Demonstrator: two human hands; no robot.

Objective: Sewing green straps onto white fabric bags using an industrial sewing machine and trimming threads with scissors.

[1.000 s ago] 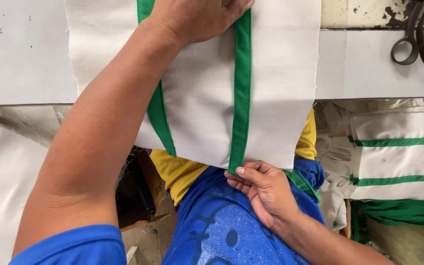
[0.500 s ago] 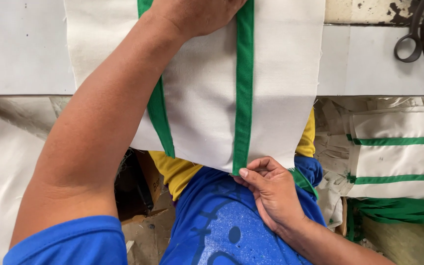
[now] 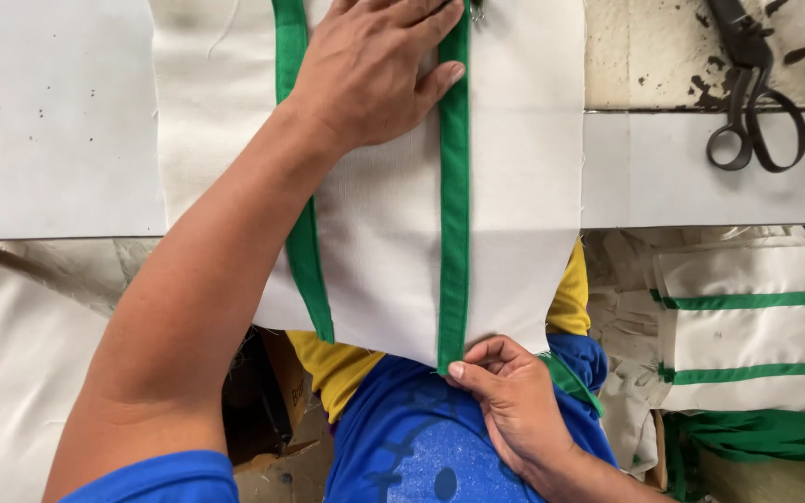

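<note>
Head camera, looking straight down at a white work table (image 3: 58,121). Cream fabric panel (image 3: 524,158) lies on the table, its near end hanging over the table edge toward the person's lap. Two green straps run along it; the right green strap (image 3: 454,233) reaches the panel's hanging hem.

Left hand (image 3: 375,70) lies flat on the panel between the straps, fingers spread wide and pressing down, holding nothing. Right hand (image 3: 514,396) is below the table edge, thumb and fingers closed in a narrow pinch on the near end of the right strap at the hem.

Panel's long axis runs away from the person, from lap to the far side of the table; the straps follow it, the left one leaning slightly.

Likely risks: if the pinch pulls sideways, the strap could drift off line; if the flat hand lifts, the overhang's weight could drag the panel off the table.

Black scissors (image 3: 757,102) lie far right, well apart. Finished panels (image 3: 747,345) are stacked at the lower right.
</note>
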